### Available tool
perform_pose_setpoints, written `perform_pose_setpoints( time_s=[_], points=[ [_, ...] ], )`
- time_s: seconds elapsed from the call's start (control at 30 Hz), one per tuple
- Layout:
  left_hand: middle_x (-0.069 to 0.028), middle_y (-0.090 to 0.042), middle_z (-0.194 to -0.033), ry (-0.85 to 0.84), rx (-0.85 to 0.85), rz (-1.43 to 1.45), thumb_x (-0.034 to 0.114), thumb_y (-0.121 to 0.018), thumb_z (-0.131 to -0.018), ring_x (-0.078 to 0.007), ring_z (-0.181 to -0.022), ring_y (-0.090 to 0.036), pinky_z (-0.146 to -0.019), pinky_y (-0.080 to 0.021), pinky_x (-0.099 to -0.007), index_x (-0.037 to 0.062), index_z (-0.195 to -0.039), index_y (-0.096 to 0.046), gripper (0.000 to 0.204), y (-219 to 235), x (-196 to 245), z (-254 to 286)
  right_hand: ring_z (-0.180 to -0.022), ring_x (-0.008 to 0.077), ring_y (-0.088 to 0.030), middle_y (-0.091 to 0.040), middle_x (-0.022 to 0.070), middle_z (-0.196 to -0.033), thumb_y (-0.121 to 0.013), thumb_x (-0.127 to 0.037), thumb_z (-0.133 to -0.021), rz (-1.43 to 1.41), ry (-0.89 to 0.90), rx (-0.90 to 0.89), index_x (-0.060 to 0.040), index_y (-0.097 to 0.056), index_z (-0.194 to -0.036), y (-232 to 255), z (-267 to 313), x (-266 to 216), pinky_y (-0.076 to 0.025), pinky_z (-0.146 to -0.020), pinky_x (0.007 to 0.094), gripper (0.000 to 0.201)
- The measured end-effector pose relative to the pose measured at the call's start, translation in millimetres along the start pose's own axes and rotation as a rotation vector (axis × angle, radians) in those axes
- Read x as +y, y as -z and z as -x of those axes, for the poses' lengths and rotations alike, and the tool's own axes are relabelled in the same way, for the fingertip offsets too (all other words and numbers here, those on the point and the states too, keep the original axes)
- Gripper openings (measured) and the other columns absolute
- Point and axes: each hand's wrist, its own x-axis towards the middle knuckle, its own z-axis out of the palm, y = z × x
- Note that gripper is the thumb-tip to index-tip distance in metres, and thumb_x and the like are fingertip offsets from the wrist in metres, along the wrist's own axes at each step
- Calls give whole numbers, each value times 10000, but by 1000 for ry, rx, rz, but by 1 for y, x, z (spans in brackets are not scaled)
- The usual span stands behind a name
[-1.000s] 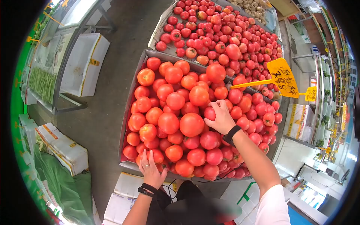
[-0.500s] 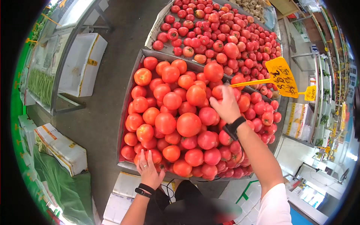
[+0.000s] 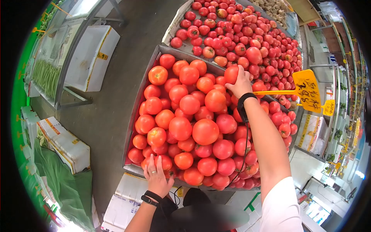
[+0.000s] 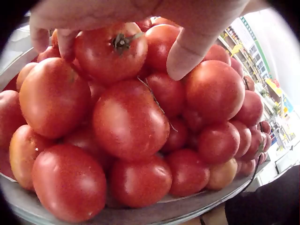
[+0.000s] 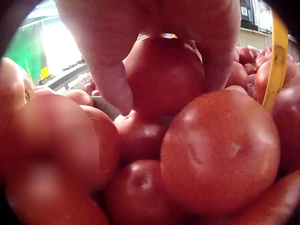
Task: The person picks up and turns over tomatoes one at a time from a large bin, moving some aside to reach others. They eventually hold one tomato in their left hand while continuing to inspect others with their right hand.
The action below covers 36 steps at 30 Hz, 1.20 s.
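A metal tray [image 3: 136, 101] is heaped with large red tomatoes [image 3: 205, 131]. My right hand [image 3: 236, 77] reaches to the tray's far edge and grips one tomato [image 3: 229, 75] at the top of the heap. In the right wrist view its fingers [image 5: 108, 75] curl round that tomato [image 5: 164, 77]. My left hand [image 3: 154, 170] lies flat on the tomatoes at the tray's near edge. In the left wrist view its thumb [image 4: 187, 51] and fingers spread over a stemmed tomato [image 4: 110, 49].
A second bin of smaller tomatoes [image 3: 239, 34] lies beyond the tray. A yellow price sign [image 3: 308, 91] on a stick stands just right of my right hand. White foam boxes [image 3: 91, 58] and green beans [image 3: 44, 77] are on the left across a grey floor.
My right hand let go of a tomato in the middle of the heap, moved away to the far edge and took hold of another one. The left hand stayed put.
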Motion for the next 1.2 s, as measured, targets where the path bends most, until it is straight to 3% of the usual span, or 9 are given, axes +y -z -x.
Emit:
perform_pose_setpoints(
  time_s=[0.3,0.5,0.53,0.67,0.8,0.9,1.03,1.1,1.2],
  points=[
    [-309,-222,-1687,-4,32,4,243,-863,-755,-460,-1556,-262,-1247,-188,-626,19,-1640,-253,1098,-1,3,-1,-1293,470,-559,-521,286,-1368,-919,-271,-681,-154,147,-84,-76,-396,-1516,53,50,2,-492,-1119,503,1005],
    [-305,-210,-1692,-5,-8,-1,233,-856,-758,-464,-1561,-251,-1253,-183,-627,12,-1642,-241,1099,1,0,-2,-1320,495,-533,-495,300,-1379,-913,-237,-686,-55,219,-176,-76,-387,-1515,65,95,1,-488,-1129,521,995],
    [-305,-208,-1693,-10,-9,-3,232,-855,-759,-464,-1563,-248,-1255,-180,-626,10,-1643,-239,1100,1,-1,-2,-1338,515,-524,-481,333,-1403,-917,-245,-710,21,276,-136,-52,-372,-1519,59,99,3,-482,-1136,531,995],
    [-307,-204,-1693,-34,-4,-2,227,-850,-763,-467,-1568,-237,-1260,-169,-622,4,-1643,-234,1098,2,-2,-2,-1359,533,-508,-461,370,-1463,-869,-367,-817,90,137,-211,-5,-368,-1515,61,108,-8,-455,-1159,543,932],
    [-308,-205,-1693,-9,-18,13,230,-846,-769,-468,-1570,-233,-1263,-163,-617,2,-1644,-235,1091,3,-1,-3,-1367,516,-507,-471,347,-1477,-822,-391,-867,-75,145,-233,7,-411,-1514,62,108,-1,-439,-1172,534,864],
    [-307,-209,-1694,-12,-10,16,226,-842,-768,-465,-1572,-233,-1266,-160,-614,4,-1644,-236,1088,2,-1,-3,-1349,496,-530,-529,324,-1422,-799,-387,-879,-23,254,9,22,-470,-1481,57,115,13,-454,-1154,520,800],
    [-304,-215,-1692,-24,3,16,200,-826,-760,-457,-1574,-237,-1271,-151,-609,7,-1642,-240,1076,-1,-5,-3,-1109,443,-667,-693,263,-1133,-742,-339,-889,-125,-71,-182,-9,-655,-1185,101,113,45,-542,-976,503,451],
    [-301,-219,-1691,-28,10,20,184,-815,-755,-452,-1575,-239,-1274,-147,-608,8,-1640,-242,1069,-3,-8,-3,-1093,448,-671,-701,257,-1120,-735,-325,-895,-16,-164,-255,-5,-647,-1198,113,109,84,-544,-970,507,449],
    [-295,-226,-1689,-33,23,19,167,-806,-745,-450,-1573,-247,-1275,-147,-607,12,-1636,-245,1064,-6,-10,-3,-1266,452,-586,-631,270,-1311,-771,-269,-862,104,17,-7,-8,-588,-1356,107,98,135,-497,-1087,506,589]
  ],
)
